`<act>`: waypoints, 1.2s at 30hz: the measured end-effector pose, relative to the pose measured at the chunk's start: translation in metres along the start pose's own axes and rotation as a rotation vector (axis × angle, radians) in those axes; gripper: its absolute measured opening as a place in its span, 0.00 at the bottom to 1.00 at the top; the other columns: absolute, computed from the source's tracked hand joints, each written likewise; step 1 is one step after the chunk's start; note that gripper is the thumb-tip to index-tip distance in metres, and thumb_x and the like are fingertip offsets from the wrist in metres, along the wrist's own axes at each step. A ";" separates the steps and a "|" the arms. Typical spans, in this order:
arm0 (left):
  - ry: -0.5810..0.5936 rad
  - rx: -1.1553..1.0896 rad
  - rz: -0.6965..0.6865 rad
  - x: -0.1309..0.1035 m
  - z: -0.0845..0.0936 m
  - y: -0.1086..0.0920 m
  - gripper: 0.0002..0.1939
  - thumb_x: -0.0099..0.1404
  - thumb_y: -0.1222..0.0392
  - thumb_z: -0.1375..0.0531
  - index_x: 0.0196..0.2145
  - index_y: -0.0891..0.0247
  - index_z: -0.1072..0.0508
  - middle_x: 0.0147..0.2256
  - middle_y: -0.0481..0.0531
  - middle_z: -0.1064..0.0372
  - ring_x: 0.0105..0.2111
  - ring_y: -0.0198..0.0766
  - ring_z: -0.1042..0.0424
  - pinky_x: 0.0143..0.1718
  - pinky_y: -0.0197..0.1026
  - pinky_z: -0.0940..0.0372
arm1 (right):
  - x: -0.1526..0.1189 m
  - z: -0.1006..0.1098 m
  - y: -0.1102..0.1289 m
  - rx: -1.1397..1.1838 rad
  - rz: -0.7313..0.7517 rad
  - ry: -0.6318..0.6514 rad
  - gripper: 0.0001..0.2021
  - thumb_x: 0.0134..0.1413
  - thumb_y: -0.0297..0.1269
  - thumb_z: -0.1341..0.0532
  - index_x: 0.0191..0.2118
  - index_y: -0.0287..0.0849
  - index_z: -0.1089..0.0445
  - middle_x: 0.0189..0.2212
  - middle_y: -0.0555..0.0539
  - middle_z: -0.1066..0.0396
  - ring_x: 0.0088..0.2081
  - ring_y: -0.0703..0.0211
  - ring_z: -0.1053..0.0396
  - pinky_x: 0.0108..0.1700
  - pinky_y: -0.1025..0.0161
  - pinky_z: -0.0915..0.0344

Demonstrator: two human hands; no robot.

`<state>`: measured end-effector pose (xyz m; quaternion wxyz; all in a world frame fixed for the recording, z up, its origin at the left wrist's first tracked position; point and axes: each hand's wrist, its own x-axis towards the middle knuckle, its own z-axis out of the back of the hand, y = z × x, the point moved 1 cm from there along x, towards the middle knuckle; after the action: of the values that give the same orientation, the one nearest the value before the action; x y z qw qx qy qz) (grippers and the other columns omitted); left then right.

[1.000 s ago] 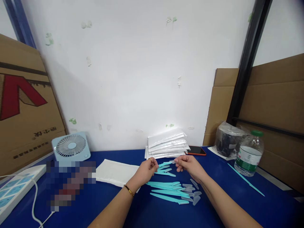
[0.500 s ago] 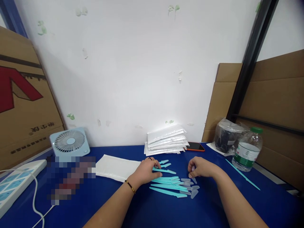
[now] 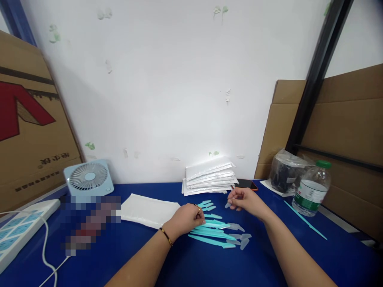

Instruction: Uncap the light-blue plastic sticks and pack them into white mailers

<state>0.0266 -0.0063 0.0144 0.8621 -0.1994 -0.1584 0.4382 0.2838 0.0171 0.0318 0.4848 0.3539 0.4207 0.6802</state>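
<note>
Left hand: fingers and thumb of the left hand (image 3: 190, 218) curl in at the upper razors of the lower group; whether they grip one, I cannot tell.
Right hand: thumb and fingertips of the right hand (image 3: 243, 199) pinch a cap (image 3: 228, 205) above the desk (image 3: 179, 263).
Razors: the razors (image 3: 212, 242) are slim, turquoise and one-coloured, with long handles and a narrow head set off by a small step.
Layout: they lie on the desk between and below the hands, heads to the right; a few fan out beyond the left hand, others overlap nearer the viewer.
Loose caps: the loose caps (image 3: 244, 243) are small, frosted and see-through, flat, with slanted ends; they lie jumbled by the razor heads.
Lone razor: off to the right, the lone razor (image 3: 305, 220) lies slantwise near the bottle (image 3: 311, 193), same turquoise, pointed at its near end.
Envelope: the white, flat envelope (image 3: 149, 210) lies just left of the left hand.
</note>
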 end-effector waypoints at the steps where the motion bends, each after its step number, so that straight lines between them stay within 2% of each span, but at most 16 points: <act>1: -0.019 -0.024 0.014 0.001 0.000 0.001 0.11 0.56 0.53 0.45 0.28 0.62 0.27 0.27 0.49 0.30 0.26 0.33 0.35 0.25 0.32 0.45 | 0.000 0.000 0.002 0.026 0.009 -0.014 0.15 0.41 0.45 0.36 0.30 0.37 0.33 0.23 0.47 0.28 0.29 0.57 0.28 0.27 0.66 0.34; 4: -0.093 -0.131 0.061 0.004 0.001 0.006 0.14 0.57 0.51 0.46 0.30 0.63 0.28 0.28 0.49 0.30 0.27 0.33 0.35 0.26 0.33 0.44 | -0.001 0.000 0.005 0.113 0.030 -0.033 0.17 0.41 0.47 0.36 0.32 0.37 0.32 0.27 0.44 0.26 0.33 0.55 0.27 0.31 0.64 0.33; 8: -0.164 -0.258 0.079 0.007 0.003 0.009 0.16 0.58 0.49 0.47 0.31 0.65 0.29 0.28 0.49 0.32 0.27 0.33 0.37 0.28 0.33 0.44 | -0.003 -0.002 0.008 0.179 0.055 -0.059 0.18 0.41 0.48 0.35 0.32 0.37 0.31 0.27 0.44 0.27 0.32 0.55 0.27 0.32 0.64 0.33; 14: -0.178 -0.347 0.071 0.009 0.003 0.009 0.15 0.57 0.49 0.46 0.30 0.65 0.29 0.26 0.48 0.33 0.26 0.32 0.39 0.27 0.33 0.45 | -0.003 -0.010 0.011 0.231 0.060 -0.049 0.18 0.39 0.47 0.34 0.32 0.37 0.31 0.26 0.45 0.27 0.31 0.56 0.28 0.31 0.64 0.33; 20: -0.195 -0.387 0.062 0.008 0.005 0.008 0.15 0.58 0.50 0.45 0.30 0.65 0.29 0.26 0.47 0.34 0.27 0.31 0.39 0.28 0.32 0.45 | -0.004 -0.007 0.015 0.320 0.083 -0.118 0.16 0.38 0.45 0.33 0.30 0.37 0.31 0.26 0.45 0.28 0.31 0.56 0.28 0.31 0.65 0.33; 25: -0.197 -0.374 0.050 0.009 0.003 0.009 0.15 0.58 0.49 0.46 0.31 0.65 0.29 0.26 0.47 0.33 0.26 0.31 0.39 0.27 0.32 0.45 | -0.003 -0.024 0.015 0.272 0.086 -0.045 0.17 0.39 0.46 0.33 0.31 0.37 0.30 0.26 0.45 0.27 0.30 0.56 0.28 0.31 0.64 0.33; 29: -0.190 -0.259 0.105 0.009 0.002 0.013 0.15 0.59 0.50 0.47 0.31 0.63 0.28 0.27 0.48 0.32 0.27 0.33 0.37 0.27 0.33 0.44 | 0.001 -0.036 0.010 0.165 0.096 0.013 0.17 0.42 0.46 0.36 0.34 0.36 0.30 0.26 0.45 0.27 0.31 0.57 0.29 0.33 0.63 0.34; 33: -0.282 -0.045 0.120 0.005 0.007 0.012 0.12 0.56 0.54 0.43 0.36 0.60 0.28 0.35 0.50 0.31 0.36 0.38 0.35 0.36 0.37 0.42 | 0.003 -0.014 0.002 -0.219 0.103 -0.068 0.12 0.44 0.43 0.39 0.31 0.38 0.28 0.23 0.48 0.29 0.26 0.61 0.32 0.29 0.66 0.38; 34: -0.286 -0.012 0.093 0.003 0.008 0.010 0.12 0.55 0.54 0.42 0.37 0.58 0.28 0.38 0.50 0.32 0.38 0.39 0.35 0.38 0.37 0.42 | 0.002 -0.007 0.000 -0.318 0.102 -0.045 0.11 0.44 0.41 0.39 0.30 0.39 0.27 0.22 0.48 0.29 0.25 0.62 0.34 0.28 0.66 0.39; 36: -0.214 0.019 0.015 0.001 0.008 0.004 0.13 0.53 0.52 0.41 0.37 0.57 0.28 0.39 0.49 0.32 0.39 0.39 0.35 0.38 0.36 0.42 | -0.002 0.003 -0.003 -0.452 0.073 0.082 0.08 0.41 0.39 0.38 0.27 0.40 0.26 0.22 0.49 0.29 0.25 0.62 0.35 0.27 0.68 0.41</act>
<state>0.0207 -0.0020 0.0193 0.8388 -0.1446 -0.2438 0.4647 0.2884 0.0161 0.0301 0.5094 0.2234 0.2637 0.7880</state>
